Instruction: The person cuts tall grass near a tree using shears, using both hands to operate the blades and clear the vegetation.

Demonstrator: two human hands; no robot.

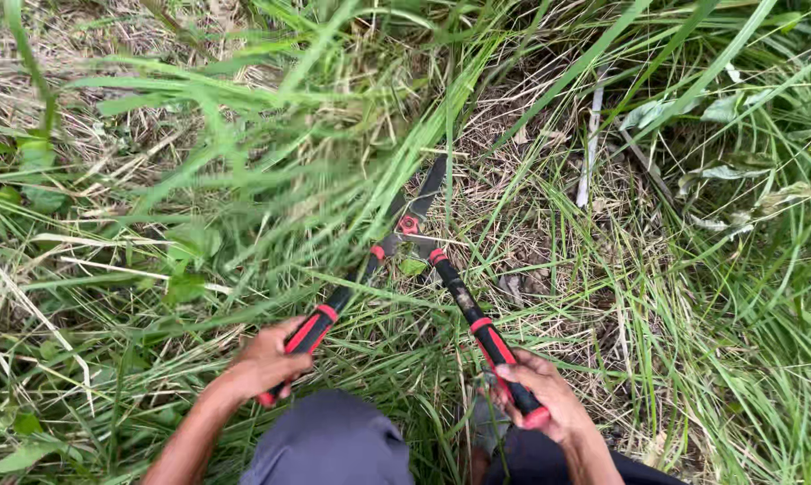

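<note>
Red-and-black grips fill both palms: the left hand [266, 361] is wrapped tight around the left handle of a pair of long-handled grass shears [412, 241], fingers curled fully over the red section, and the right hand [540, 395] is clenched just as firmly around the end of the right handle, thumb lying along its top. From the hands the two black shafts run up and inward to meet at a red pivot bolt near the middle of the view, so the handles stand spread in a wide V. Beyond the pivot the dark blades [426, 190] reach up into the tall green grass [271, 171]; they look close together, though blurred stems cross them and I cannot tell whether anything is caught between the edges. Dry straw-coloured thatch [531, 224] covers the ground around the tips, and a pale dead stalk [590, 144] stands upright further right. At the bottom edge the person's grey-trousered knees [334, 445] frame the work. To cut well here, in my judgement, the blades should stay low against the ground, square to the stems, with both hands drawing in evenly so that the pivot does not twist.
</note>
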